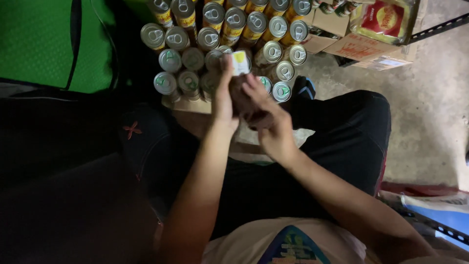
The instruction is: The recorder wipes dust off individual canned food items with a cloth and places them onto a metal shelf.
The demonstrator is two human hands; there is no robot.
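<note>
My left hand (223, 98) and my right hand (266, 115) are raised together over a cluster of upright cans. Both hands close around one small can (240, 62) with a white and yellow label, its end showing above my fingers. Directly below and beyond it stand several cans with silver pull-tab lids (234, 29), some with green-marked tops (176, 73), packed on a cardboard tray (188, 105). My legs in dark trousers frame the tray.
A green and black bag (53, 44) lies at the left. Cardboard boxes (361, 46) and a red and yellow packet (386, 19) sit at the upper right beside a metal shelf rail. Bare concrete floor (430, 122) extends to the right.
</note>
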